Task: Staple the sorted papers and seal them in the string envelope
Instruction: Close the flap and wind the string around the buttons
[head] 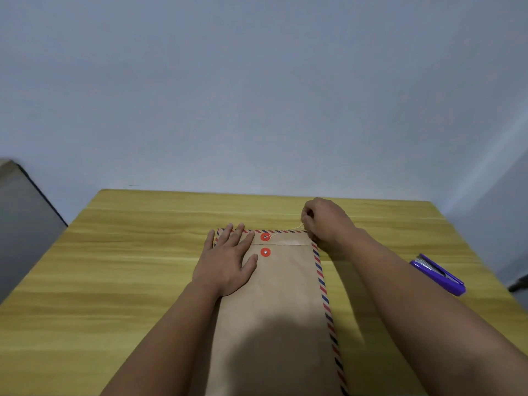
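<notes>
A brown string envelope (281, 298) with a red and blue striped border lies lengthwise on the wooden table (120, 275), its flap folded down at the far end. Two red button discs sit on it, the upper disc (265, 237) on the flap and the lower disc (265, 252) on the body. My left hand (228, 261) lies flat with spread fingers on the envelope's upper left part. My right hand (325, 221) is at the far right corner, pinching the thin white string (285, 231) that runs taut from the upper disc. No papers are visible.
A purple stapler (438, 274) lies on the table to the right of my right forearm. A pale wall stands right behind the table's far edge. A grey cabinet (20, 224) stands to the left of the table.
</notes>
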